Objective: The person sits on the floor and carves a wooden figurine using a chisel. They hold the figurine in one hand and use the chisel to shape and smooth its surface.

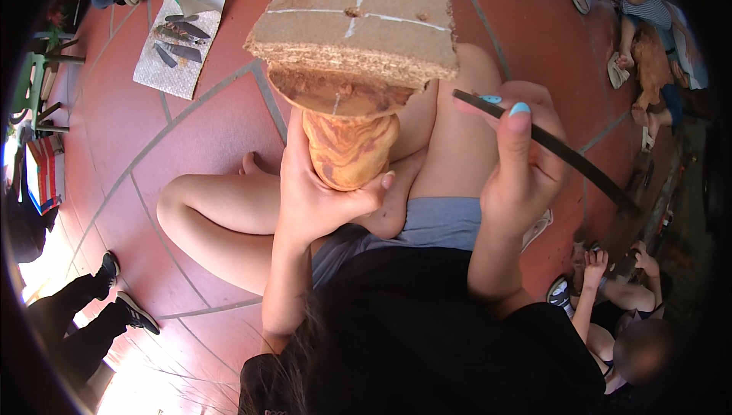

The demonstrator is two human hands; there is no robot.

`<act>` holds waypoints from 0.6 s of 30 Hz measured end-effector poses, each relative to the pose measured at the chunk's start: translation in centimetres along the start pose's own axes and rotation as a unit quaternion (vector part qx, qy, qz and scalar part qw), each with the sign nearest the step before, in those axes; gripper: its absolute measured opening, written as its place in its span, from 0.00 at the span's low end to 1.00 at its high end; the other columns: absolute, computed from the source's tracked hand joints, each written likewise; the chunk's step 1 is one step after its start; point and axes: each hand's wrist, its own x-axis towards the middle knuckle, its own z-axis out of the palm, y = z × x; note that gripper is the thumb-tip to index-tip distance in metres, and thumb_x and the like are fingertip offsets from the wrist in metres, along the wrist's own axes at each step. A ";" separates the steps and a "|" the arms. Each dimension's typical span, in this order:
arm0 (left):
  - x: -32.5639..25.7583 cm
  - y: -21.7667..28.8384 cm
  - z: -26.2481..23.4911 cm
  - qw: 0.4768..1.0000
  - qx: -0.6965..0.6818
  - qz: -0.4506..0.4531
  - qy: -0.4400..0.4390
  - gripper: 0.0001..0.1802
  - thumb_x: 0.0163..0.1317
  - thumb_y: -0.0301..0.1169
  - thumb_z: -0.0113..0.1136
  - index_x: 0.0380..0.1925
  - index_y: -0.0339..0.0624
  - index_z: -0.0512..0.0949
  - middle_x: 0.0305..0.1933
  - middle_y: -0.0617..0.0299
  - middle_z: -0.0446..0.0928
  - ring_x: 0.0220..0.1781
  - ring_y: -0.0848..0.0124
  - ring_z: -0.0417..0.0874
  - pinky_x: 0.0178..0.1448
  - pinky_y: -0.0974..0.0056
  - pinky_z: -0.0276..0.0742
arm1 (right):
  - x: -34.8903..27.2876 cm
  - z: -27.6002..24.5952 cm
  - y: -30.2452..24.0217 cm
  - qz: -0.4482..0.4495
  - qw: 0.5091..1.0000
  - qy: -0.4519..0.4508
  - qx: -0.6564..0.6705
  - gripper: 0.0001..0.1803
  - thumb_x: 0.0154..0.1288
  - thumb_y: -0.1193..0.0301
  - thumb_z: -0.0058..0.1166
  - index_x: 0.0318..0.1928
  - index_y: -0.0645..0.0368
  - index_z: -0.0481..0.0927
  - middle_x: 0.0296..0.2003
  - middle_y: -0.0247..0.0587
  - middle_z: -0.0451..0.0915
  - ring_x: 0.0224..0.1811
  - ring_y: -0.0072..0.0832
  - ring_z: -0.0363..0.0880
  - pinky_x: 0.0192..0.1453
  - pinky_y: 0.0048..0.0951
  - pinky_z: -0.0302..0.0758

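My left hand [320, 205] is wrapped from below round a marbled orange-and-brown piece [349, 148], rounded at its lower end and flaring into a wide disc at the top. Whether it is clay or wood I cannot tell. Against that disc sits a thick particle board block [358, 22], marked with crossing white lines and small holes. To the right, my right hand [530, 152] pinches a thin, dark, slightly curved strip [583, 163] between thumb and fingers. The strip's near tip points toward the block, apart from it; its other end reaches to the lower right.
On the red tiled floor [198, 209], a pale sheet [191, 83] at the upper left bears several dark, narrow pieces [183, 38]. Dark shoes [137, 314] of a standing person are at the lower left. Other people sit along the right side. My bent legs [213, 201] lie beneath the work.
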 end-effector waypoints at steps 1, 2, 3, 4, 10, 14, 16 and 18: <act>0.0 0.1 0.1 1.000 -0.009 -0.007 0.003 0.46 0.38 0.23 0.72 0.59 0.33 0.58 0.52 0.55 0.73 0.54 0.69 0.75 0.58 0.64 0.71 | 0.3 -0.7 0.1 -0.040 0.997 -0.038 -0.053 0.07 0.66 0.76 0.53 0.33 0.69 0.79 0.28 0.41 0.78 0.29 0.18 0.74 0.30 0.18 0.70; 0.0 0.2 0.2 1.000 -0.016 -0.014 0.007 0.46 0.39 0.23 0.72 0.59 0.32 0.58 0.52 0.55 0.73 0.54 0.69 0.75 0.58 0.64 0.71 | 0.1 -0.7 0.1 -0.009 0.998 -0.047 -0.033 0.07 0.66 0.76 0.53 0.33 0.69 0.79 0.28 0.41 0.78 0.28 0.18 0.74 0.29 0.18 0.70; 0.0 0.3 0.3 0.999 -0.023 -0.021 0.010 0.46 0.39 0.23 0.72 0.59 0.32 0.58 0.52 0.55 0.73 0.54 0.69 0.75 0.58 0.64 0.71 | -0.1 -0.6 -0.1 0.021 0.998 -0.056 -0.013 0.07 0.66 0.77 0.52 0.33 0.70 0.79 0.28 0.41 0.78 0.27 0.18 0.74 0.29 0.18 0.70; 0.0 0.3 0.3 0.999 -0.027 -0.024 0.012 0.45 0.40 0.22 0.72 0.59 0.32 0.58 0.52 0.55 0.73 0.54 0.69 0.75 0.58 0.65 0.71 | -0.4 -0.5 -0.2 0.052 0.996 -0.066 0.006 0.07 0.66 0.77 0.52 0.33 0.70 0.79 0.28 0.40 0.77 0.26 0.18 0.74 0.28 0.18 0.70; -0.7 0.0 0.5 0.998 -0.041 -0.037 0.033 0.45 0.41 0.23 0.73 0.60 0.33 0.58 0.53 0.55 0.72 0.55 0.69 0.74 0.58 0.65 0.71 | -2.1 1.2 -1.0 0.102 0.978 -0.056 0.174 0.07 0.67 0.81 0.49 0.44 0.70 0.75 0.28 0.41 0.75 0.22 0.19 0.75 0.28 0.19 0.73; -1.1 -0.2 1.5 0.993 -0.007 -0.009 0.118 0.42 0.42 0.25 0.73 0.57 0.34 0.60 0.50 0.56 0.72 0.51 0.69 0.76 0.56 0.64 0.73 | -2.1 1.3 0.3 0.057 0.968 -0.088 0.226 0.09 0.65 0.84 0.50 0.45 0.71 0.71 0.30 0.46 0.77 0.27 0.24 0.80 0.32 0.22 0.79; -1.5 -0.4 1.9 0.987 0.019 0.018 0.161 0.41 0.43 0.26 0.73 0.57 0.35 0.60 0.49 0.56 0.72 0.50 0.69 0.77 0.55 0.64 0.74 | -2.1 1.5 -0.2 0.099 0.962 -0.081 0.241 0.09 0.64 0.85 0.52 0.44 0.71 0.71 0.32 0.48 0.78 0.31 0.28 0.82 0.37 0.24 0.81; -1.8 -0.5 2.0 0.979 0.049 0.031 0.194 0.41 0.44 0.26 0.73 0.57 0.35 0.59 0.50 0.56 0.71 0.50 0.69 0.76 0.55 0.64 0.74 | -2.0 2.1 -0.8 0.137 0.953 -0.077 0.258 0.10 0.63 0.85 0.53 0.44 0.71 0.70 0.34 0.49 0.79 0.34 0.31 0.84 0.41 0.26 0.82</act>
